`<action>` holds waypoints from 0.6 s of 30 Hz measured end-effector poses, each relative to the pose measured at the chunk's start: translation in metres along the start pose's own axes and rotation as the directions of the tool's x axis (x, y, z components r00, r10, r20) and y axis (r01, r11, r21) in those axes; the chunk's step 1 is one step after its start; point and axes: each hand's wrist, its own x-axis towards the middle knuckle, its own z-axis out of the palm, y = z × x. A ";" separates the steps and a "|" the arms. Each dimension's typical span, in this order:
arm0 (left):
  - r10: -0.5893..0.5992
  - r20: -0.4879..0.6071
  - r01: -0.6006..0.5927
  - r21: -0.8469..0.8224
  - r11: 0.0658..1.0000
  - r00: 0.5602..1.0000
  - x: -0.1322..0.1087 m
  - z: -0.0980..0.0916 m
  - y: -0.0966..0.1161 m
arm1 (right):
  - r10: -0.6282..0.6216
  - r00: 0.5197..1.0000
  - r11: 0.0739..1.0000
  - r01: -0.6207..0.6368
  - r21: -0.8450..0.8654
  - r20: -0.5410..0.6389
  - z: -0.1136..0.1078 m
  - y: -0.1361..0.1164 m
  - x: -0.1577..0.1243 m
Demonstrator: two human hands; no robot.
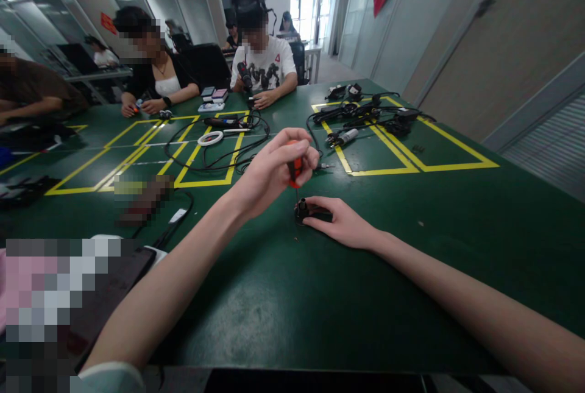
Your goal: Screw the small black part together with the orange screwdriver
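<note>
My left hand [284, 164] is wrapped round the red and black handle of a screwdriver [296, 167]. The tool stands upright, its thin shaft pointing down at a small black part [302, 211] on the green table [256, 295]. Thumb and fingers of my right hand [340, 221] hold that part from the right, against the tabletop. Whether the screwdriver's tip touches the part is too small to tell. A tiny crumb lies on the table just below the part.
Black cables and adapters [365, 114] lie at the back right, among yellow tape outlines. Looped cables and a white ring [210, 138] are left of centre. A dark device [114, 295] lies near left. Two people [262, 67] sit across the table; another is farther left.
</note>
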 end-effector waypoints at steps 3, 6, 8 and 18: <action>-0.023 0.026 0.023 -0.011 1.000 0.999 0.001 0.000 0.004 | 0.003 1.000 1.000 -0.003 0.001 0.001 0.000 0.000 0.000; -0.033 0.031 0.034 -0.010 0.999 0.999 0.001 -0.001 0.004 | 0.000 1.000 1.000 0.000 -0.002 0.007 0.000 0.000 0.000; -0.013 0.026 0.013 -0.009 1.000 1.000 0.001 -0.002 0.002 | 0.001 1.000 1.000 -0.001 -0.005 0.003 0.000 0.000 0.000; -0.050 0.000 0.050 0.022 0.998 0.999 0.001 -0.001 0.004 | -0.001 1.000 1.000 0.001 0.002 0.006 0.000 0.000 0.000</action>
